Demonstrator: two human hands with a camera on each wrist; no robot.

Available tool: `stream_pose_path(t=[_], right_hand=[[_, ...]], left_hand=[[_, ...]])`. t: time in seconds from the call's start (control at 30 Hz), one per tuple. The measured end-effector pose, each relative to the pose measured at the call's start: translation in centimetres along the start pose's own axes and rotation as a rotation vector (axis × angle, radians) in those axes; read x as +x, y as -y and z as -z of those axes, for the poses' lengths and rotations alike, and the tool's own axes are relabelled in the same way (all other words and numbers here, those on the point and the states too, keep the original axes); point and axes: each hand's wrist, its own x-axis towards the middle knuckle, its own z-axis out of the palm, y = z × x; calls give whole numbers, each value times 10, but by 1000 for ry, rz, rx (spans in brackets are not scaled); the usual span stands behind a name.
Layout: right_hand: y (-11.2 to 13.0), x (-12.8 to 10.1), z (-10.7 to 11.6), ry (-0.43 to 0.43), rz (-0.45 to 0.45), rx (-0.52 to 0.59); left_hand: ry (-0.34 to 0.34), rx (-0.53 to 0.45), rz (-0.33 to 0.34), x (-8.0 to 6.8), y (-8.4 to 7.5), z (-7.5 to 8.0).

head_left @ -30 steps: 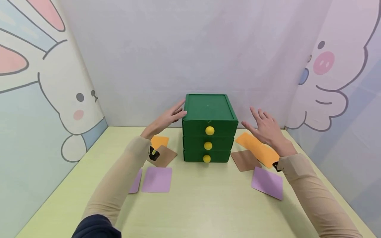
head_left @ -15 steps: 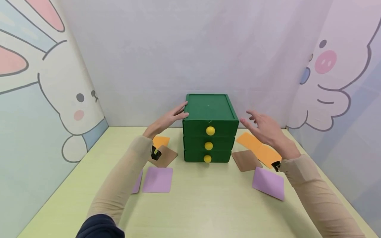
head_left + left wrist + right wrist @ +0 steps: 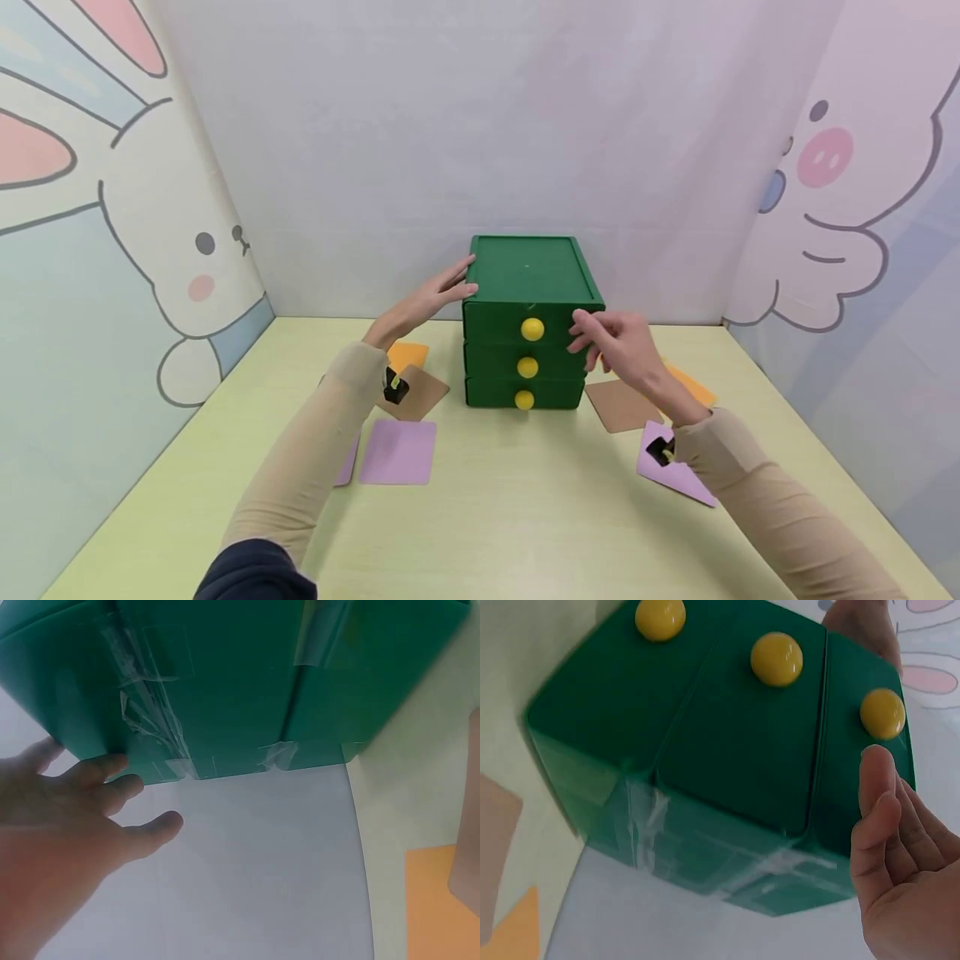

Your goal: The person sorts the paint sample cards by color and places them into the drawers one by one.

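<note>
We find the green three-drawer chest standing mid-table by the back wall. Left hand rests straight fingers on its left top edge; right hand, fingers loosely extended, nears the top yellow round knob.

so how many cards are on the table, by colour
purple cards: 3 (one half hidden under the left sleeve)
brown cards: 2
orange cards: 2 (the one on the right is partly behind the right hand, so a second could lie there unseen)
total: 7
</note>
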Motion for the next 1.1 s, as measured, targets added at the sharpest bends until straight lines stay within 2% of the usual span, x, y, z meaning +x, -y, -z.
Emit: stream_pose_path(t=[0.23,0.33,0.43,0.63,1.1], right_hand=[[5,3,-33,137,-236,204],[7,6,-43,145,-319,292],[10,8,-51,119,-367,355],[12,10,-60,72,-408,408],[16,9,-63,58,-405,363]], left_hand=[[-7,-6,18,0,1,0],[-3,-9,22,1,0,-1],[8,-13,29,-1,-7,-1],[28,-14,38,-12,-29,-3],[24,-33,39,-12,-30,-1]])
